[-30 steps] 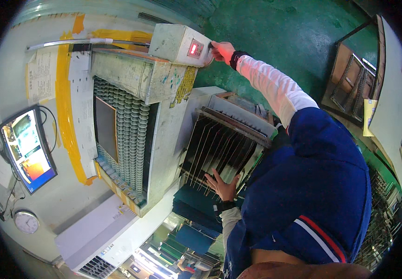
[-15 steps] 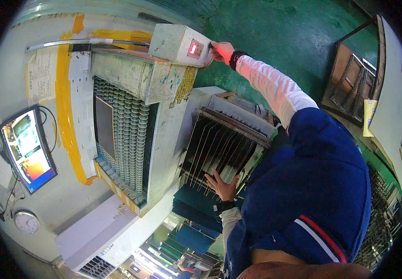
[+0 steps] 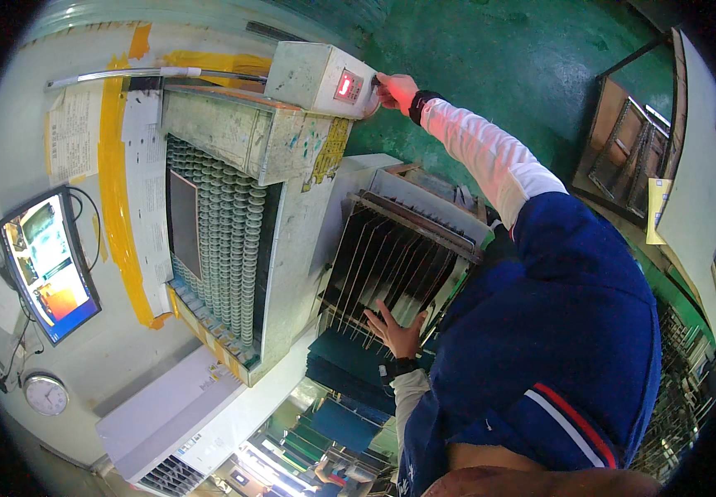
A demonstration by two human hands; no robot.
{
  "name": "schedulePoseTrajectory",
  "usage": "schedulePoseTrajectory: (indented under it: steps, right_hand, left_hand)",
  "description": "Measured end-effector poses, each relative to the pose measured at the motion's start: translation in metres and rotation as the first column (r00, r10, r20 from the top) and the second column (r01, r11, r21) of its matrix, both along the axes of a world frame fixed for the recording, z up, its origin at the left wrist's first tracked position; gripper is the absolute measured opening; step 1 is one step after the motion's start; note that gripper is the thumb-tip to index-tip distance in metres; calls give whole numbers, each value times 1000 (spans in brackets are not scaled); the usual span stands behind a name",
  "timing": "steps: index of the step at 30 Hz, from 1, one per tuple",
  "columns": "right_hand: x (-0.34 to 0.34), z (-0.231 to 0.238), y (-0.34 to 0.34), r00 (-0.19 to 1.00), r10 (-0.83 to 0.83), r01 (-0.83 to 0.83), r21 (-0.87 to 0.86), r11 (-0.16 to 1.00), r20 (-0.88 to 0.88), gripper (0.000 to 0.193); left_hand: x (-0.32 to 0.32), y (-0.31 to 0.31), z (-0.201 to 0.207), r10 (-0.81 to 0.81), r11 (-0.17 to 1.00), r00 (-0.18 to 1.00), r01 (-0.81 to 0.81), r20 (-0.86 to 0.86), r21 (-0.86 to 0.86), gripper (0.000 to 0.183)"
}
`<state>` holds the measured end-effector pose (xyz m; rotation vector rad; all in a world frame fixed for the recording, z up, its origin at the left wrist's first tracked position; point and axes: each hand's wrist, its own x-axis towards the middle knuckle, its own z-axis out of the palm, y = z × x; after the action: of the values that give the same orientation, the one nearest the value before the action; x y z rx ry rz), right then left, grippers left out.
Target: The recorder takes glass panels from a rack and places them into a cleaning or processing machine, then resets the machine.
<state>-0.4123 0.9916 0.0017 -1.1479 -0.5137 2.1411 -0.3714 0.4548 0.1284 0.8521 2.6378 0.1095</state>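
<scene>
My right hand (image 3: 395, 91) reaches far out to a pale control box (image 3: 316, 79) with a lit red display. Its fingers are closed around a small dark knob (image 3: 375, 82) on the box's side. My left hand (image 3: 399, 335) has its fingers spread and holds nothing. It hovers over a rack (image 3: 374, 265) strung with thin upright wires. Under the control box, a whitish machine (image 3: 279, 257) shows rows of grey-green disc rollers (image 3: 238, 240). A dark brown rectangular panel (image 3: 184, 224) lies against these rollers at the left.
Dark blue-green boards (image 3: 345, 364) are stacked beside the rack. A monitor (image 3: 50, 265) and a round clock (image 3: 45, 393) are at the left, above a pale purple cabinet (image 3: 163, 410). A frame with metal racks (image 3: 631, 149) stands on the green floor (image 3: 474, 58) at the upper right.
The brown panel has shifted slightly left along the rollers. Both my hands have stayed in place, the right at the knob and the left over the rack.
</scene>
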Motion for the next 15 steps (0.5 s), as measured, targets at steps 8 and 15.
schedulePoseTrajectory:
  steps: [8, 15]
  right_hand:
    - [-2, -1, 0, 1000, -11, 11, 6, 1000, 1, 30]
    - [0, -4, 1, 1000, 29, -29, 3, 1000, 1, 29]
  left_hand:
    - [0, 1, 1, 5, 1000, 1000, -5, 7, -3, 111]
    - [0, 2, 3, 27, 1000, 999, -27, 32, 4, 111]
